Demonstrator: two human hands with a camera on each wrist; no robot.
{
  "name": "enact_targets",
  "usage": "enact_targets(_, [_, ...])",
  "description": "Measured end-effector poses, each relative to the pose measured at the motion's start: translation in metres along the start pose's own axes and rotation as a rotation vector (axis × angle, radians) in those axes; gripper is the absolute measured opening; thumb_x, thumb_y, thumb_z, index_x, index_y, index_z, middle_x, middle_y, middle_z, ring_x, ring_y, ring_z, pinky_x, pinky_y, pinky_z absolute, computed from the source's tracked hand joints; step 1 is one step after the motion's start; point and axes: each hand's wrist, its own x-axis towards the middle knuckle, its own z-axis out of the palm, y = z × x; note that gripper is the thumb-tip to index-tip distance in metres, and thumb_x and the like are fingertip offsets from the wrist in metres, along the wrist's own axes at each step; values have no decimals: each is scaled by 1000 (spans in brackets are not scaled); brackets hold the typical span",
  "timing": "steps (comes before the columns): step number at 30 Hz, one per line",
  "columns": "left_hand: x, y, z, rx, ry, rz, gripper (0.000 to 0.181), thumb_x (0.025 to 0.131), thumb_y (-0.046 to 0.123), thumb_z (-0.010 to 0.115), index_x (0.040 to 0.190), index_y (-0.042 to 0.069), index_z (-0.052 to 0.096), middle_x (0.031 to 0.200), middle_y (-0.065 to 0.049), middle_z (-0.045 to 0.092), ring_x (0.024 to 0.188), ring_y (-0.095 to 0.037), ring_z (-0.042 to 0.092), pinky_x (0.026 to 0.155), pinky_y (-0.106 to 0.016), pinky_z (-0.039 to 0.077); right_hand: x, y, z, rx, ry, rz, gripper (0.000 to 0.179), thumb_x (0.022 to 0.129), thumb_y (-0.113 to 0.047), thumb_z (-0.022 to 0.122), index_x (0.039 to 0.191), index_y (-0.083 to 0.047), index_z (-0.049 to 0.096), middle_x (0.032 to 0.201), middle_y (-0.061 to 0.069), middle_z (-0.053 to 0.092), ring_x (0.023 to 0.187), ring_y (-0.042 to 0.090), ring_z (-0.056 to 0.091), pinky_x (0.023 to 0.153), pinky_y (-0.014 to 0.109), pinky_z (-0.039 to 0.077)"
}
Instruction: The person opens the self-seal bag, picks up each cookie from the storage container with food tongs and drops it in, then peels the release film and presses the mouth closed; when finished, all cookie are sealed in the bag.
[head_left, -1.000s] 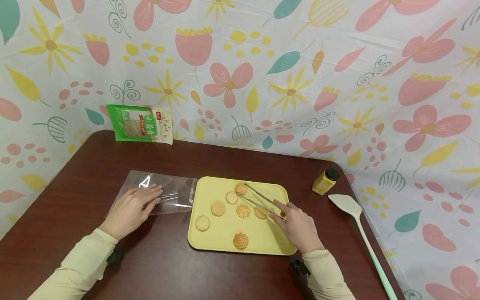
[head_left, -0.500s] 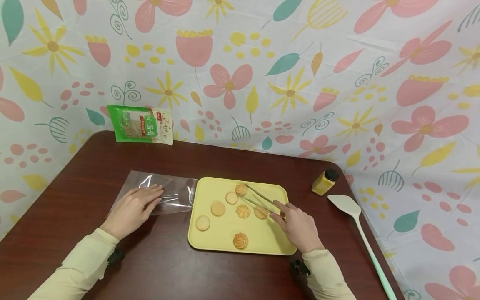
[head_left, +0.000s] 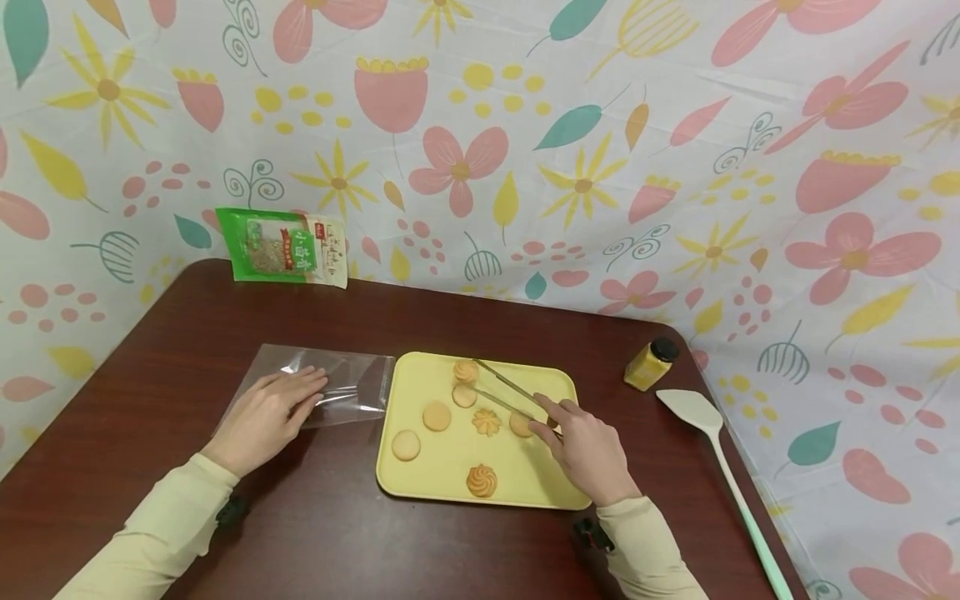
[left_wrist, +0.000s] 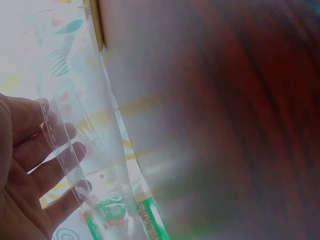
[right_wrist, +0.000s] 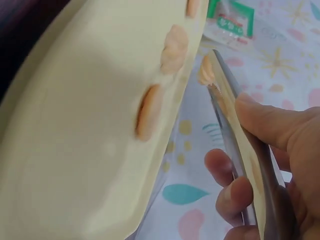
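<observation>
My right hand (head_left: 588,450) holds metal tongs (head_left: 517,392) above the right half of a yellow tray (head_left: 442,483). Between the tong tips, near the tray's far edge, is a swirled cookie (head_left: 466,371), also seen in the right wrist view (right_wrist: 206,71). Close by lie a round cookie (head_left: 464,396), a flower-shaped cookie (head_left: 486,422) and several others, one partly covered by the tongs. My left hand (head_left: 264,417) rests with extended fingers on a clear plastic bag (head_left: 352,387) left of the tray. In the left wrist view, the bag's film lies across the fingertips.
A green seasoning packet (head_left: 281,247) leans against the patterned backdrop at the back left of the table (head_left: 315,517). On the right are a small yellow jar with a black lid (head_left: 651,364) and a long-handled white spatula (head_left: 697,410) along the table edge.
In the last half second, the tongs and the swirled cookie have shifted left and slightly towards the far edge of the tray. My left hand stays on the bag.
</observation>
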Motion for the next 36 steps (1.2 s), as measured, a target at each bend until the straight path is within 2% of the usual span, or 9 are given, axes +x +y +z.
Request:
enact_targets(6, [0, 0, 0, 9, -10, -11, 35, 82, 8, 74, 115, -3, 70, 118, -20, 67, 109, -34, 63, 90, -54, 48, 7, -16, -3, 8, 33, -66, 45, 90, -39, 69, 130, -20, 65, 79, -3, 58, 47, 4, 41, 40, 24, 36])
enact_targets(12, [1, 1, -1, 9, -15, -14, 36, 81, 8, 74, 115, -3, 70, 118, -20, 66, 109, -35, 63, 90, -54, 47, 12, -35, -6, 21, 69, -161, 44, 90, -38, 70, 130, -19, 65, 81, -5, 60, 50, 4, 46, 40, 20, 35])
enact_targets(17, [1, 2, -1, 2, -13, -15, 37, 81, 8, 75, 116, -3, 69, 119, -20, 66, 109, -35, 63, 91, -55, 47, 16, -49, -6, 38, 64, -219, 44, 90, -38, 69, 129, -19, 65, 79, -6, 58, 51, 2, 45, 41, 18, 35])
enact_targets(29, [1, 5, -2, -5, -7, -17, 37, 81, 7, 75, 115, -3, 69, 119, -19, 66, 111, -36, 62, 92, -58, 46, 28, -75, 9, 3, 43, -334, 41, 90, -42, 67, 126, -22, 66, 77, -7, 56, 56, 5, 52, 43, 21, 42])
enact_targets(36, [0, 4, -1, -4, 13, -6, 35, 82, 8, 74, 115, -3, 70, 119, -18, 67, 111, -33, 63, 91, -53, 47, 34, -82, 18, -15, 40, -358, 39, 91, -44, 66, 124, -23, 65, 77, -7, 56, 58, 5, 56, 42, 22, 42])
